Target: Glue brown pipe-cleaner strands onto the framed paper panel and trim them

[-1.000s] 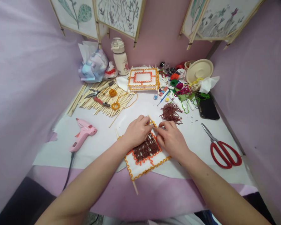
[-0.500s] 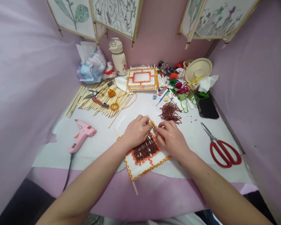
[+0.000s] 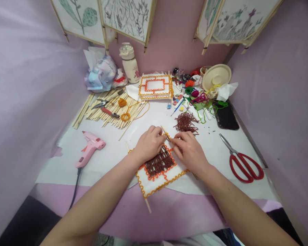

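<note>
Wavy orange cord (image 3: 167,136) being fitted along the edge of a white rectangular panel on bamboo sticks (image 3: 156,182), which lies on the white-papered counter (image 3: 66,157) in front of us. Our left hand (image 3: 150,144) and right hand (image 3: 188,151) pinch the cord at the panel's far corner. Loose brown yarn strands (image 3: 186,123) lie just beyond.

Your left hand (image 3: 150,144) and right hand (image 3: 188,149) hide the top corner of the yarn-trimmed stick frame (image 3: 159,174); the lower edge cuts off your forearms (image 3: 92,201), the top edge the painted screens (image 3: 125,17); small objects (image 3: 180,77) at the back are too small to tell.
</note>
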Available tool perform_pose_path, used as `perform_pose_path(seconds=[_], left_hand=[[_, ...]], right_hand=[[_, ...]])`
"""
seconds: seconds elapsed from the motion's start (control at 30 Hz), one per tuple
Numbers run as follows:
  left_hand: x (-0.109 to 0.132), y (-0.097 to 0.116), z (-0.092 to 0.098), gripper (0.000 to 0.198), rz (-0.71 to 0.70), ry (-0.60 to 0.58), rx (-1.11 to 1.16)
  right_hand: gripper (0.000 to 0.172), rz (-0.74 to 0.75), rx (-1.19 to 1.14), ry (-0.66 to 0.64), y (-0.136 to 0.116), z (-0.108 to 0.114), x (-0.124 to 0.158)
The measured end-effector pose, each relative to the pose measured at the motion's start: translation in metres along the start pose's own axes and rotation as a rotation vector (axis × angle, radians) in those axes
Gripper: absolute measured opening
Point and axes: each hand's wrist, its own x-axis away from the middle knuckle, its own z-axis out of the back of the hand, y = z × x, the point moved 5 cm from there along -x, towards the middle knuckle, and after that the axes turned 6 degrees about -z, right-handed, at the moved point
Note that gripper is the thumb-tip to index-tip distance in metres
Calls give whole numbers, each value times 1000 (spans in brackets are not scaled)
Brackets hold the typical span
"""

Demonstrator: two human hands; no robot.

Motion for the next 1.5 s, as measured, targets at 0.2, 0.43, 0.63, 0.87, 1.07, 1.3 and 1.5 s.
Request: perform_pose_path(seconds=[0.2,0.43,0.63,0.87,1.07,1.3,1.5], left_hand=[[1,-1,1,21,7,10,16],[2,-5,4,22,12,131,43],[4,-7,4,23,41,146,77],[-2,-15,11,26,182,94,146],[32,-24,46,28,444,25,131],[116,-17,47,30,865,160,7],[130,-16,30,42,993,112,-18]], right_hand=[[22,-2,-39,90,8,9,-2],[23,-238,52,345,69,47,-6],[21,-304,65,237,88,46,-7],[24,-297,40,173,87,33,-9],[15,-164,-101,223,61,31,-9],[10,50,-3,-31,2,0,-14],[18,85,160,-60,-9,-21,-22]])
